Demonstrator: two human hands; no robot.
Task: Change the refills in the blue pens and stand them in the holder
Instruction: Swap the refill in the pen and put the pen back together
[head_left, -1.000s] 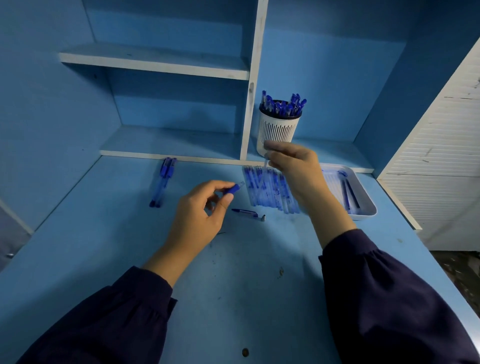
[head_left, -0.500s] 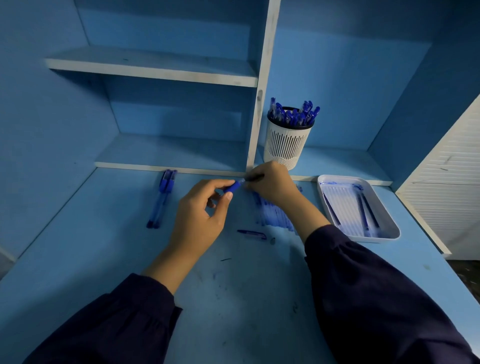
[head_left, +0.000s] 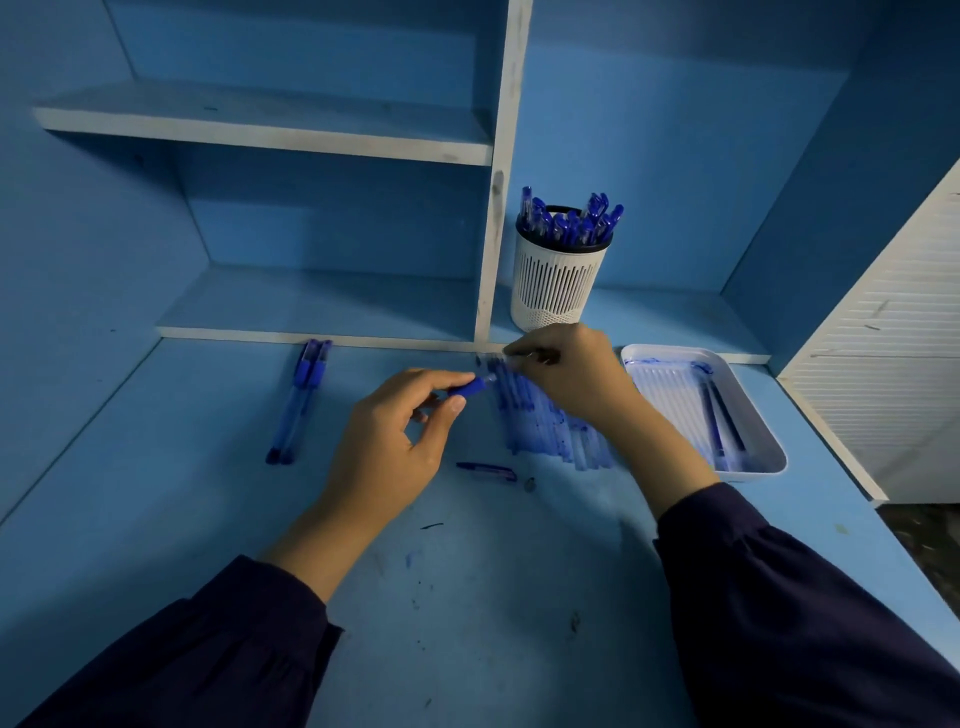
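While L grip pinches pen, refill pinched in R grip.

The tabletop is light blue with dark ink smudges, the shelves blue with worn white edges, the holder white with vertical slots and a black rim, its pens deep blue, the tray white, the sleeves dark navy.
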